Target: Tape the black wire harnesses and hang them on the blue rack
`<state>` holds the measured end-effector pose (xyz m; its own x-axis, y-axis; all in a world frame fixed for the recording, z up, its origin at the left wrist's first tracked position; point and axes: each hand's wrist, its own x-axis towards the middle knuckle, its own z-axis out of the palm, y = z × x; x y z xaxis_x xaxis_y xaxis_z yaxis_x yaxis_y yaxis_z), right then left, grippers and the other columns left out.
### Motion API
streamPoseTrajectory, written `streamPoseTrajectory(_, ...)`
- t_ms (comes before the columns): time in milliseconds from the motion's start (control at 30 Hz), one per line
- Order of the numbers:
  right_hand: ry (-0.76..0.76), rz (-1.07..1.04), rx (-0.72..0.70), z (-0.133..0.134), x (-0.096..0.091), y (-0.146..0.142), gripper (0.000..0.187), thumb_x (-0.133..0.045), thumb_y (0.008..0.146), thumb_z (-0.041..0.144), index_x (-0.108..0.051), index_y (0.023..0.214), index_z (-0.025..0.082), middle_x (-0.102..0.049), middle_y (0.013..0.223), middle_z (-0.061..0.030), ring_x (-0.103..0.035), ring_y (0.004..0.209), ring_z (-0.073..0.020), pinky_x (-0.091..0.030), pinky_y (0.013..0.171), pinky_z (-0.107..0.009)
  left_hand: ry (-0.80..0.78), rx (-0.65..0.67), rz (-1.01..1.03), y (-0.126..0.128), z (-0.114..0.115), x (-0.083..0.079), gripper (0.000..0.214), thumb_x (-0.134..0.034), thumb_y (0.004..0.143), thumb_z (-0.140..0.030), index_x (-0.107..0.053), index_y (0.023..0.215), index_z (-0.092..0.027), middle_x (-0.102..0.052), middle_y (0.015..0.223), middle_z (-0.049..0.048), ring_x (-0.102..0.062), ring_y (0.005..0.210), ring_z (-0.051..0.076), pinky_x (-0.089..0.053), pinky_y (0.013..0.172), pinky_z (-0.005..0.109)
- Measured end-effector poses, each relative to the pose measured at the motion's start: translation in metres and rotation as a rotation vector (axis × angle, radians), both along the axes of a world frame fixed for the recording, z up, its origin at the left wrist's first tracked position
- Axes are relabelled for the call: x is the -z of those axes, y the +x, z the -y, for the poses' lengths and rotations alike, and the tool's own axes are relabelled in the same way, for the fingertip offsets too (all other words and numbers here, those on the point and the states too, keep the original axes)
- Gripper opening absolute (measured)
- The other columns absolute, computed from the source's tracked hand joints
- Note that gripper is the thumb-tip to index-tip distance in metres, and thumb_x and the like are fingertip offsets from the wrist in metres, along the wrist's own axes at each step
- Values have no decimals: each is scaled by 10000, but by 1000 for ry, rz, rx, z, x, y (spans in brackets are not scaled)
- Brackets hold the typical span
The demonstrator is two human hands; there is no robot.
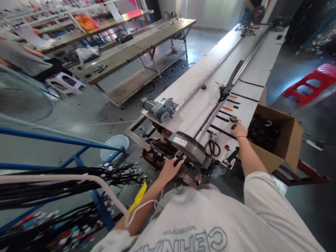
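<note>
My left hand (170,168) grips a black handle at the near end of a grey round machine part (189,147) mounted on the long white workbench (194,91). My right hand (238,131) rests on the bench's right side, fingers curled over a small dark round object beside a tape roll (233,118). Black scissors (213,146) lie between my hands. A black strap (232,81) runs along the metal rail (246,57) down the bench. A grey motor (160,109) sits at the bench's left edge.
An open cardboard box (285,140) of dark spools stands right of the bench. Bundles of black cords hang on a blue rack (78,162) at left. A red stool (312,82), white stool (64,83), wooden tables (136,49) and another person at the far end (256,10) surround.
</note>
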<state>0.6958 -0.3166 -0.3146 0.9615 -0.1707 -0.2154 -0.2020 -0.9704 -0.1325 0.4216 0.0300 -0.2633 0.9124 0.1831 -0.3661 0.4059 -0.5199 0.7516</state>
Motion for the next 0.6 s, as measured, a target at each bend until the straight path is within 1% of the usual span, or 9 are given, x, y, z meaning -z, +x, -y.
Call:
streamPoseTrajectory(100, -13, -9, -13, 1, 0, -1, 836, -563, 807, 236, -158, 1515, 52, -428, 1415, -233, -409, 1297, -319, -412, 1002, -465, -471, 144, -323, -6, -16, -3, 472, -571, 760, -631, -490, 599, -194, -444, 454, -35, -389, 418, 104, -297, 445, 227)
streamPoseTrajectory(133, -16, -8, -18, 2, 0, -1, 845, -567, 803, 235, -153, 1516, 51, -429, 1413, -233, -408, 1298, -315, -417, 998, -456, -582, 230, -435, -6, -22, -5, 494, -569, 742, -655, -504, 595, -188, -448, 444, -34, -367, 405, 95, -282, 435, 226)
streamPoseTrajectory(167, -18, -6, -22, 2, 1, -1, 856, -572, 798, 233, -147, 1516, 47, -433, 1409, -235, -408, 1298, -313, -420, 995, -451, -637, 332, -524, -7, -27, -6, 504, -575, 732, -661, -529, 593, -178, -479, 452, -20, -383, 413, 97, -293, 442, 230)
streamPoseTrajectory(233, -20, -3, -27, 2, 1, -1, 870, -578, 792, 236, -138, 1515, 34, -438, 1401, -240, -407, 1297, -313, -418, 997, -455, -573, 542, -607, -9, -34, -6, 494, -610, 723, -633, -598, 598, -155, -573, 510, 23, -468, 480, 121, -352, 492, 242)
streamPoseTrajectory(300, -21, -5, -32, 2, 3, 0, 874, -577, 792, 240, -132, 1513, 25, -434, 1403, -242, -398, 1301, -314, -413, 999, -467, -363, 645, -558, -16, -37, -3, 450, -638, 723, -586, -650, 622, -149, -644, 587, 38, -534, 558, 147, -390, 553, 248)
streamPoseTrajectory(367, -21, -5, -33, 2, 4, 1, 872, -574, 793, 243, -132, 1512, 23, -426, 1405, -246, -390, 1304, -316, -410, 998, -473, -161, 582, -422, -28, -36, 1, 420, -608, 754, -568, -656, 653, -163, -676, 652, 27, -574, 626, 164, -405, 602, 247)
streamPoseTrajectory(433, -20, 0, -31, 2, 6, 1, 876, -576, 789, 241, -130, 1512, 24, -429, 1397, -250, -393, 1300, -318, -410, 994, -470, -69, 423, -282, -42, -32, 6, 449, -529, 801, -597, -616, 666, -177, -669, 668, 18, -588, 665, 170, -409, 637, 250)
streamPoseTrajectory(500, -21, 3, -30, 1, 6, -1, 880, -582, 784, 237, -133, 1510, 22, -436, 1387, -252, -401, 1292, -319, -412, 990, -464, -102, 253, -203, -53, -26, 11, 509, -465, 812, -666, -568, 684, -185, -608, 601, 1, -553, 614, 155, -400, 620, 254)
streamPoseTrajectory(600, -13, 5, -32, 1, 2, -2, 887, -593, 780, 230, -136, 1508, 14, -434, 1391, -253, -401, 1292, -321, -417, 990, -461, -317, 41, -174, -59, -18, 18, 610, -405, 770, -789, -504, 699, -192, -399, 471, -68, -377, 464, 108, -338, 519, 249)
